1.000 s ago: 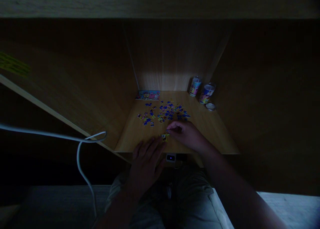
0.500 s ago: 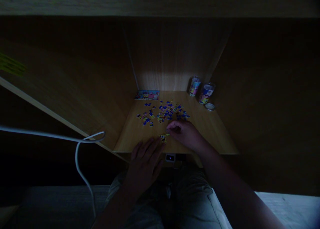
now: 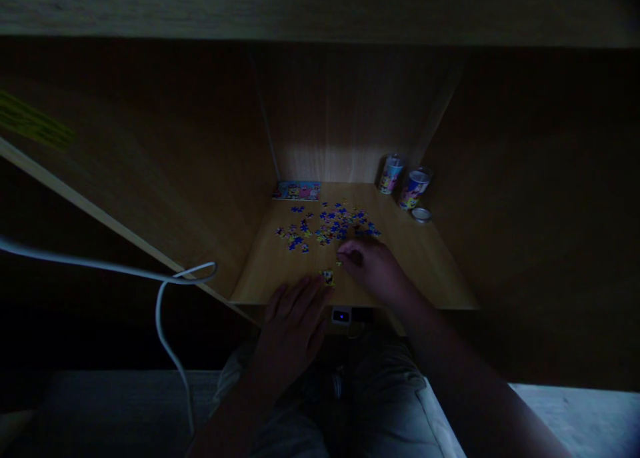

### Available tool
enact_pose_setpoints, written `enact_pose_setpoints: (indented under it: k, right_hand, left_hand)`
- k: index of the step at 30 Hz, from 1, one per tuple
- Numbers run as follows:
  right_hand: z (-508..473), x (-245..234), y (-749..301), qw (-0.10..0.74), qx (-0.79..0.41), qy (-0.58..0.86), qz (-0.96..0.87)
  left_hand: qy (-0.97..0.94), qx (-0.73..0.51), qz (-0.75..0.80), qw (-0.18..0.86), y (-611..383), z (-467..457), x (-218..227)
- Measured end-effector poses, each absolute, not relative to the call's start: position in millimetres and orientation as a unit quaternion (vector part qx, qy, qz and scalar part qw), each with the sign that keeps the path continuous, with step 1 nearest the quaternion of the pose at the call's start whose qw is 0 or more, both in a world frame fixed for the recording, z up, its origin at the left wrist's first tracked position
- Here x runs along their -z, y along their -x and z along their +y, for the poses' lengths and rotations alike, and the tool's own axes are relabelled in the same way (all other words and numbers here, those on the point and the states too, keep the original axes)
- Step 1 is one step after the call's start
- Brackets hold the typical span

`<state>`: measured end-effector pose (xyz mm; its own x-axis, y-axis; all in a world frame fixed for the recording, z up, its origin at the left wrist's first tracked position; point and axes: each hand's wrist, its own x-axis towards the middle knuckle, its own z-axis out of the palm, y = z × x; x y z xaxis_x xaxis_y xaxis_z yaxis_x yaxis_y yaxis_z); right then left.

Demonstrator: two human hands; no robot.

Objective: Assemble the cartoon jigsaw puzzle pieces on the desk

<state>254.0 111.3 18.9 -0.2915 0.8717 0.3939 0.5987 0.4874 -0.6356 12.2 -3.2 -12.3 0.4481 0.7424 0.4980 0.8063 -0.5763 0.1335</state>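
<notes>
My right hand pinches a small yellowish jigsaw piece between thumb and forefinger, just above the wooden surface. To the left of it and nearer me lies a small joined patch of jigsaw pieces, yellow and dark. My left hand rests flat at the front edge with its fingers stretched out, the fingertips beside that patch. Beyond both hands, several loose jigsaw pieces, many blue, are spread over the surface. Dim light hides the finer print.
Two printed cans stand at the back right, with a round metal lid in front. A colourful picture card lies at the back left. Wooden panels enclose the sides and back. A white cable hangs at left.
My right hand has drawn slightly right, carrying the jigsaw piece away from the joined patch. My left hand stays almost still. The view has shifted a little.
</notes>
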Motion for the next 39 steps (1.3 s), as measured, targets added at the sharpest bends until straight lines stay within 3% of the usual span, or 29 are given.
enact_pose_setpoints:
  k: [21, 39]
  right_hand:
    - [103, -27, -249, 0.310, -0.058, 0.482, -0.818]
    - [95, -24, -250, 0.282, -0.087, 0.438, -0.850]
  left_hand:
    - [0.851, 0.254, -0.453, 0.075, -11, -4, 14]
    - [0.838, 0.279, -0.464, 0.072, -16, -4, 17]
